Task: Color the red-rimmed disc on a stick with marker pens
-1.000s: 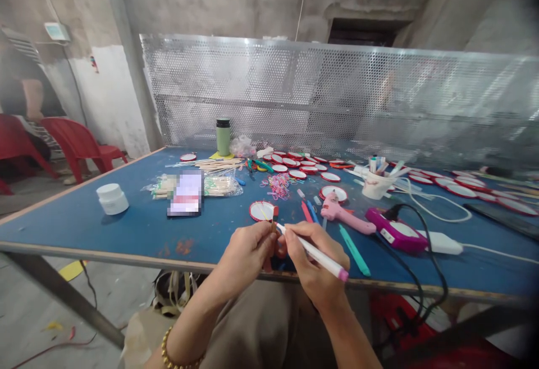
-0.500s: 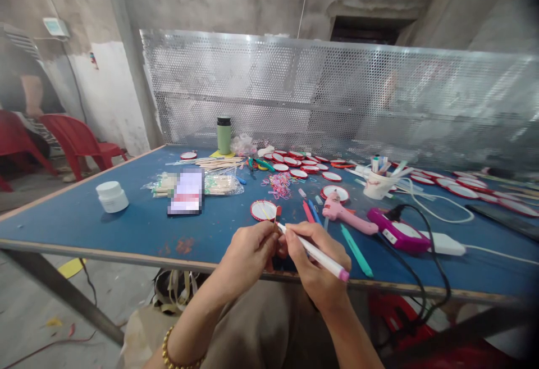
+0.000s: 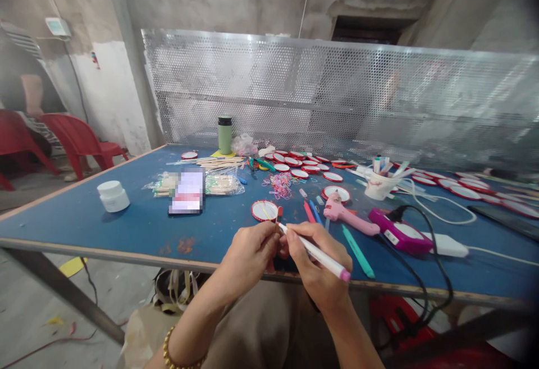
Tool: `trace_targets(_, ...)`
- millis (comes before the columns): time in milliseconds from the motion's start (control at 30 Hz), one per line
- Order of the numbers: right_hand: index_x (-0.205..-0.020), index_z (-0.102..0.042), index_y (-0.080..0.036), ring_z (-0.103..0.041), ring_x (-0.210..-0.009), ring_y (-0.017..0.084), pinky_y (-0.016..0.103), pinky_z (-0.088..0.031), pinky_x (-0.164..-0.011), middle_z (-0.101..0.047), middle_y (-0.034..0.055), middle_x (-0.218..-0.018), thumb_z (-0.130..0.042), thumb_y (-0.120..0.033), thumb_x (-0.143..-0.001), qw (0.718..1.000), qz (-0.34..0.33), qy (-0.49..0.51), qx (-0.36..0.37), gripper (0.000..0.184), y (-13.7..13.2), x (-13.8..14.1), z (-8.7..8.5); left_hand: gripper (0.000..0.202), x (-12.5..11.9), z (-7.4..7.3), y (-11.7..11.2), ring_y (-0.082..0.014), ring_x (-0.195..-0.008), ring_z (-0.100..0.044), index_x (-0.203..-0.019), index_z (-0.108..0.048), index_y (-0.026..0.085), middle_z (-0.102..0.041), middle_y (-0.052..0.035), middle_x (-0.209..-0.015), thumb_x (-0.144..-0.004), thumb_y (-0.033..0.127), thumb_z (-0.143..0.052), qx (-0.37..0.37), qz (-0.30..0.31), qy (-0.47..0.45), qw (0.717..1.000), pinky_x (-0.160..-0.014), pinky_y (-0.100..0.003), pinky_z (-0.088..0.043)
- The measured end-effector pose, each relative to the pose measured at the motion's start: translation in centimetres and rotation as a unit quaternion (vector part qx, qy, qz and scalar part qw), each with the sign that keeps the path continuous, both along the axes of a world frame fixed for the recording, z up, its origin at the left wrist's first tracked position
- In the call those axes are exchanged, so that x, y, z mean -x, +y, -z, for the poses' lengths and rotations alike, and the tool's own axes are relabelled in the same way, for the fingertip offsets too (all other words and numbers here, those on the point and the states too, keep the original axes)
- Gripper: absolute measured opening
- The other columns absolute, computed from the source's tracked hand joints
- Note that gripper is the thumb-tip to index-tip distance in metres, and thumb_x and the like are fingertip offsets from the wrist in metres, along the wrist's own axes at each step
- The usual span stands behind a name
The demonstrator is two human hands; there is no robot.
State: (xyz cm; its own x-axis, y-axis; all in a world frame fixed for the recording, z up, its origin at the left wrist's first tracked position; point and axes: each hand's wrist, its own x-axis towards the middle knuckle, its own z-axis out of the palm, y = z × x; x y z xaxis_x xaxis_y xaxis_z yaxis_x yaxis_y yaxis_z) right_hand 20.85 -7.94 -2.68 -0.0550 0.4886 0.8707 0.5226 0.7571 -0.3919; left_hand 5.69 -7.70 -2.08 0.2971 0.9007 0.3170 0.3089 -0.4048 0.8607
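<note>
My right hand point(image 3: 322, 265) is closed around a white marker pen point(image 3: 320, 256) with a pink end, its tip pointing left toward my left hand. Bent inward at the table's front edge, my left hand point(image 3: 255, 251) pinches a small red-tipped piece point(image 3: 280, 212); its lower part is hidden by the fingers. Pen tip and piece are very close, but whether they touch I cannot tell. Just beyond lies a round white disc with a red rim point(image 3: 264, 210). Pink and blue pens point(image 3: 309, 212) and a teal pen point(image 3: 357, 252) lie near my right hand.
To the right are a pink glue gun point(image 3: 349, 217), a purple power strip point(image 3: 400, 231) with black cables, and a paper cup of pens point(image 3: 378, 185). Left are a phone point(image 3: 187, 192) and a white jar point(image 3: 113, 196). Red-rimmed discs point(image 3: 295, 162) and rubber bands point(image 3: 281, 185) lie further back.
Both hands hold nearly the same pose. The whole view has shifted very slightly; nothing has been picked up or let go.
</note>
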Motion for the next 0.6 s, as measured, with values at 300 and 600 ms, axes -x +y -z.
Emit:
trace_targets(300,-0.089,-0.067,-0.02,-0.065,-0.059,0.007,0.014,-0.05,-0.056,-0.07,-0.0035,-0.074,-0.062,-0.017,-0.091,1.0,-0.005,0.01,0.014,0.006,0.11,-0.01,0.05,0.032,0.02,-0.07,-0.09,-0.0079,-0.05,-0.05,-0.068,-0.052,0.018,-0.055,0.0035,-0.055,-0.097,0.027,-0.041,0.002,0.005,-0.009,1.0,-0.052,-0.017,-0.036)
trace_targets(600,-0.089,-0.067,-0.021,-0.067,-0.057,0.008,0.016,-0.052,-0.056,-0.072,-0.0034,-0.072,-0.061,-0.019,-0.091,1.0,-0.001,0.022,0.021,0.006,-0.05,-0.02,0.09,0.03,0.0,0.07,0.01,-0.0071,-0.049,-0.049,-0.071,-0.054,0.018,-0.056,0.0032,-0.059,-0.097,0.028,-0.041,0.007,0.018,-0.026,0.999,-0.05,-0.017,-0.036)
